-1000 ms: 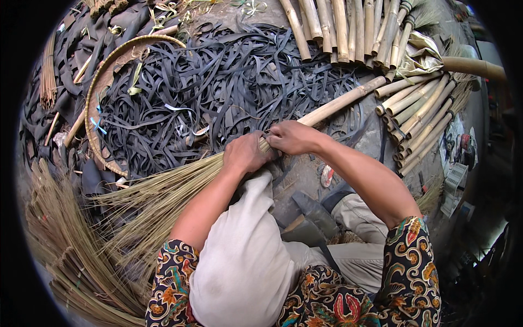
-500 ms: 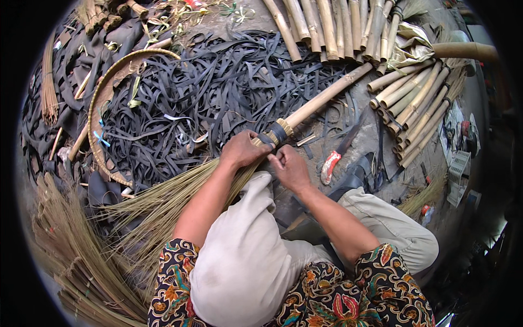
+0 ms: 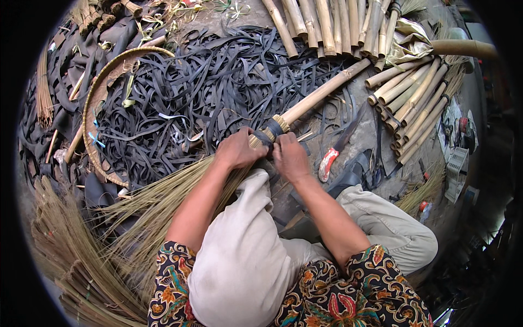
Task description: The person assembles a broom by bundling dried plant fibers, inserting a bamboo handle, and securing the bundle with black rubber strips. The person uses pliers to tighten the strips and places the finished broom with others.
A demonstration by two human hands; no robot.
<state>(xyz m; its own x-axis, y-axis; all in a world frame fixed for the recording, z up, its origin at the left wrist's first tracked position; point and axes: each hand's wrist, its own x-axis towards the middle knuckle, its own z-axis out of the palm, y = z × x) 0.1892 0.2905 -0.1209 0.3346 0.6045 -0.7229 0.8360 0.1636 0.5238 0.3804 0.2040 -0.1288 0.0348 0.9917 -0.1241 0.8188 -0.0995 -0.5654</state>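
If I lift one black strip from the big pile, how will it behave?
It would probably hang limp: the black strips lie curled and bent over each other. It looks thin, so likely light. It may drag neighbours along, since the pile is tangled. One strip wraps tightly round the broom neck, which suggests that it is flexible.

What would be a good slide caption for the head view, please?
Both hands, left hand and right hand, grip the dark binding joining a bamboo handle to a straw broom head.

Black strip heap point(image 3: 207, 103) ahead; knife point(image 3: 333, 155) rightward, perhaps bare ground between.
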